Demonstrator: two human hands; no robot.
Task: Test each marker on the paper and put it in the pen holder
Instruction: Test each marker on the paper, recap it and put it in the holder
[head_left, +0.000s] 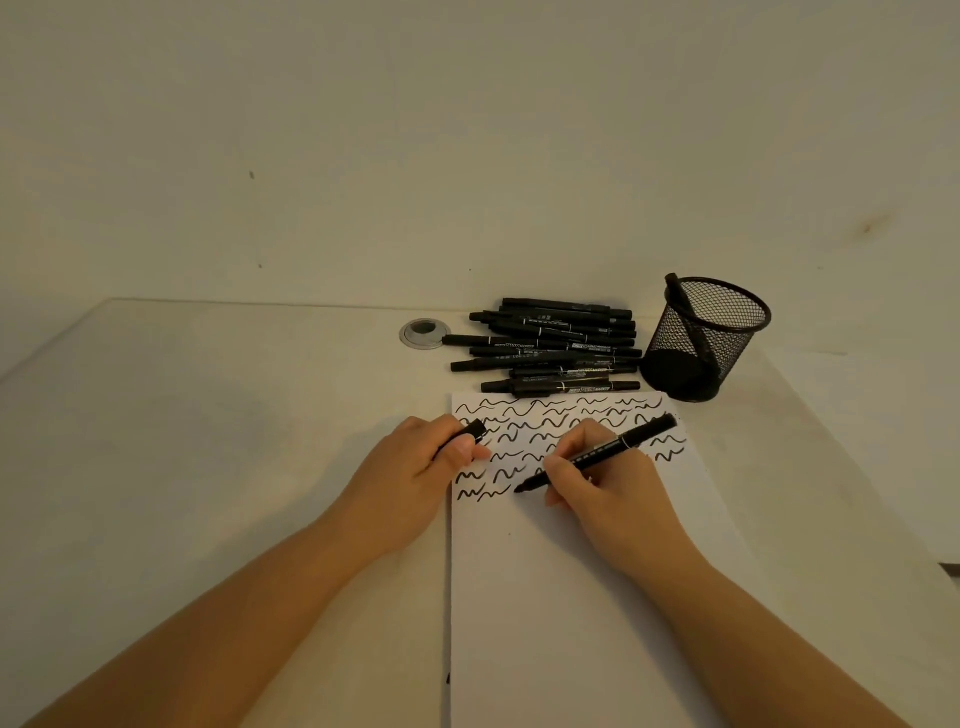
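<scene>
Right hand (587, 473) grasping marker (597, 454), tip at paper (571, 597). Left hand (415, 467) pinching cap (475, 430). Risk: palm dragging across wet squiggles (519, 431), smearing ink.

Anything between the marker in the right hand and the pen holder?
Nothing visible. The marker in the right hand has bare paper and table toward the pen holder; the marker pile lies left of that path.
</scene>
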